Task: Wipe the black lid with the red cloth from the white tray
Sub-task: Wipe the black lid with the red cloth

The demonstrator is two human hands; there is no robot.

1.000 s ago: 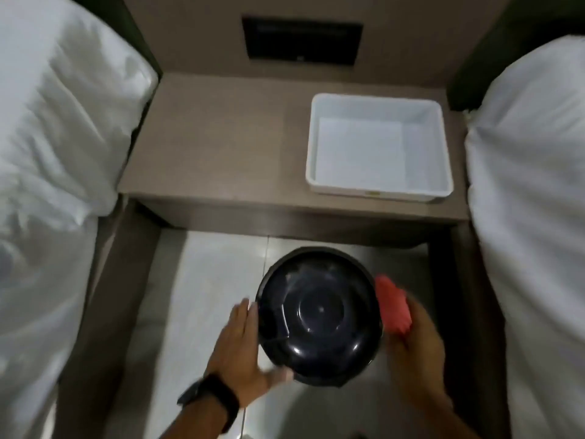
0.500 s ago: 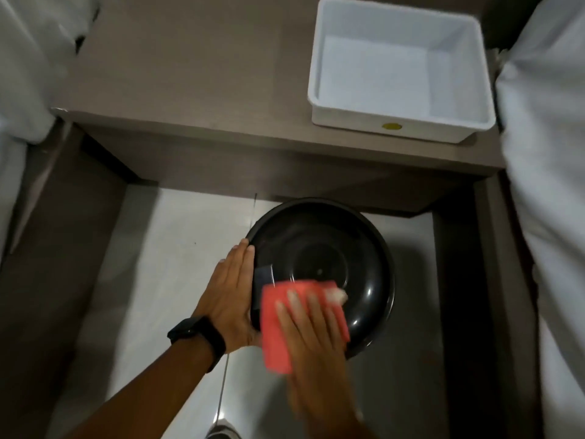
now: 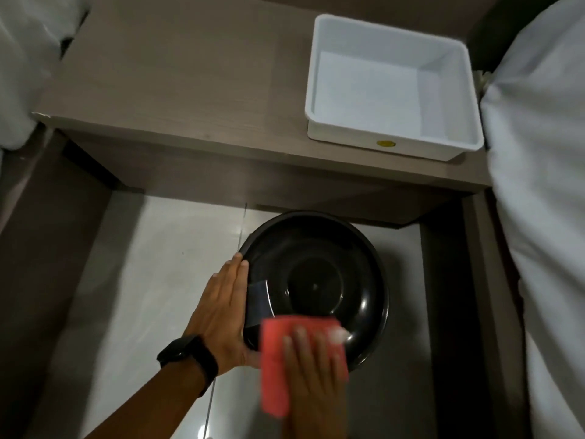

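A round glossy black lid (image 3: 319, 280) is held above the tiled floor, below the front edge of the bedside table. My left hand (image 3: 221, 312) grips its left rim, fingers flat along the edge, a black watch on the wrist. My right hand (image 3: 313, 375) presses the red cloth (image 3: 278, 362) flat on the lid's near part, fingers spread over it; the hand looks blurred. The white tray (image 3: 392, 144) stands on the table's right side with nothing in it.
The brown bedside table (image 3: 177, 90) fills the upper view. White bedding lies at the right (image 3: 538, 217) and at the upper left (image 3: 22, 74). Dark wooden bed frames flank the pale tiled floor (image 3: 152, 280).
The right hand brought the red cloth from the lid's right side onto its near face and rubs there. The view has tipped down and closer to the table.
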